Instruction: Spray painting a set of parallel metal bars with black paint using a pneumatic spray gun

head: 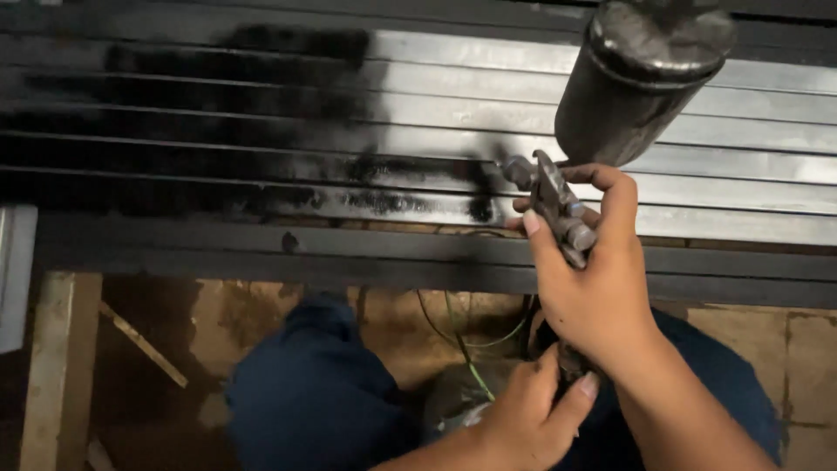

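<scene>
Black-stained spray gun (558,205) sits in our right hand (602,288), fingers wrapped around its handle, cup (641,74) above; our left hand (527,419) pinches the gun's base just below, over metal bars (261,174).

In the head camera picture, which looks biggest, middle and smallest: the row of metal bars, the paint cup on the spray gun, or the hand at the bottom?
1. Row of metal bars, filling the width.
2. Paint cup on the spray gun.
3. Left hand at the bottom.
The cup and hand look close in size, and both sit near the camera, so that order is unsure.
</scene>
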